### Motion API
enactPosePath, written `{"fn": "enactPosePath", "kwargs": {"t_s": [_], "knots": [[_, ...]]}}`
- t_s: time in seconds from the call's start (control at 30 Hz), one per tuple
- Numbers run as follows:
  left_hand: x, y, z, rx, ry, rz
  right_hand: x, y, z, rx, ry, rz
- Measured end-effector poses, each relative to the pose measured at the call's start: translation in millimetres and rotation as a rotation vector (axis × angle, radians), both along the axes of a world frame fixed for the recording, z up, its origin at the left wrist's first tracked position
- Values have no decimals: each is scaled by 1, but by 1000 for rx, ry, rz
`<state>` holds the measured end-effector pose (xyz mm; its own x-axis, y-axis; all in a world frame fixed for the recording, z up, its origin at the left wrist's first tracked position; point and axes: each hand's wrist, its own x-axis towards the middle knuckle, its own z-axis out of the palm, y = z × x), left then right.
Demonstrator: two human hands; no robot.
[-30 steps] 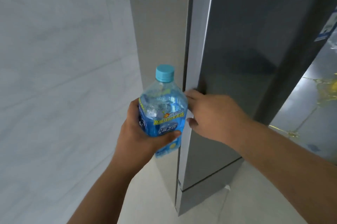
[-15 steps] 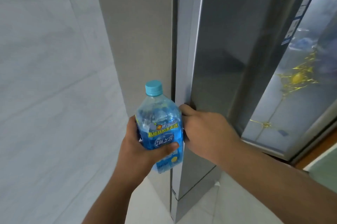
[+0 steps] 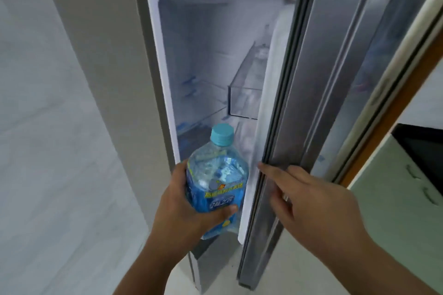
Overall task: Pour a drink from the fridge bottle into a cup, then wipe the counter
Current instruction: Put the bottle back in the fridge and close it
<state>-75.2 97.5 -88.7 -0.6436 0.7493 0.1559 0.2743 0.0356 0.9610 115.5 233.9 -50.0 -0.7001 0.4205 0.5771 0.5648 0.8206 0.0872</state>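
Our left hand (image 3: 184,208) has its fingers and thumb curled round the blue-labelled bottle (image 3: 215,182), holding it upright, its light-blue cap (image 3: 221,135) on, right in front of the open fridge (image 3: 215,59) compartment. Our right hand (image 3: 309,201) lies with fingers nearly straight along the edge of the fridge door (image 3: 294,107), fingertips (image 3: 263,166) touching its dark gasket, gripping nothing. Inside we see pale shelves and a clear door bin (image 3: 247,95); a grey wall (image 3: 48,126) stands left, and a pale-green cabinet (image 3: 393,210) right.
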Motion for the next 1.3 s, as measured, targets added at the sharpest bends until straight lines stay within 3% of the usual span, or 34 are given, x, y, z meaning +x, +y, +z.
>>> {"fn": "enactPosePath", "kwargs": {"t_s": [0.3,0.4,0.5,0.57,0.67,0.9,1.07,1.13,1.2,1.23,1.3], "knots": [[146,91,-4,40,-36,-183,125,47,-19,-165,-12,-159],[180,113,-3,50,-18,-223,151,71,-17,-342,-5,-234],[203,130,0,56,-17,-200,162,108,-23,-526,14,-175],[211,138,3,60,-11,-167,163,135,-30,-614,-65,-137],[211,143,4,43,-4,-122,163,174,-44,-706,-232,-277],[199,144,5,16,-4,-75,181,234,-67,-724,-69,-431],[183,139,10,14,19,-35,179,242,-57,-685,-89,-515],[175,137,9,14,14,-18,170,219,-56,-553,60,-454],[168,136,8,20,22,-7,154,187,-63,-536,212,-225],[164,137,7,22,28,-1,144,170,-65,-674,252,-64],[155,138,5,26,41,18,123,137,-64,-1165,260,226]]}}
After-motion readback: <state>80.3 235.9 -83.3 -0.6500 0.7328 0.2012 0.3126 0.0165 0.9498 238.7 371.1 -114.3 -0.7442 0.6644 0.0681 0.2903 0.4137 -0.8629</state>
